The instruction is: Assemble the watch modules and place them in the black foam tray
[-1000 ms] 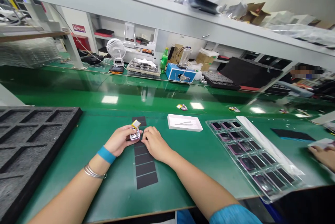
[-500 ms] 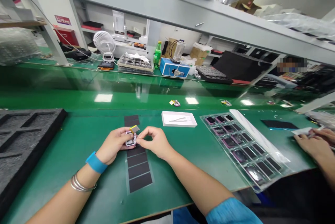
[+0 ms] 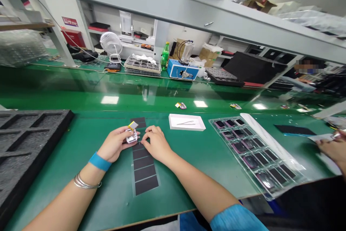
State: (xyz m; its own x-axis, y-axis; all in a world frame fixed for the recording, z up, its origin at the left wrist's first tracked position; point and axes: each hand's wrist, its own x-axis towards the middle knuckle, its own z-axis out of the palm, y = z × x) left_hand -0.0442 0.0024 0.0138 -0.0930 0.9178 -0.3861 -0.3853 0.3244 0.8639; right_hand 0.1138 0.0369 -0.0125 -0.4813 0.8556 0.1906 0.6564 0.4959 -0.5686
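Observation:
My left hand [image 3: 115,144] is closed around a small watch case [image 3: 132,136], with its silvery inside facing up. A yellow-edged battery [image 3: 133,125] sticks out at the top of the case. Just right of the case, my right hand [image 3: 156,144] makes a pinch with thumb and forefinger; whatever is between the tips is too small to make out. Under both hands lies a clear strip of black rectangular stickers [image 3: 145,173], partly hidden by the fingers.
A white box [image 3: 200,124] holding tweezers [image 3: 185,123] stands to the right. Beyond it lies a clear tray [image 3: 229,146] of watch parts. Black foam [image 3: 40,155] is at left. Another watch piece [image 3: 183,106] lies at the back. A co-worker's hand [image 3: 333,150] works far right.
My right fingertips have come off the case's edge and sit slightly apart from it. My left hand has shifted the case a little up and left and turned it.

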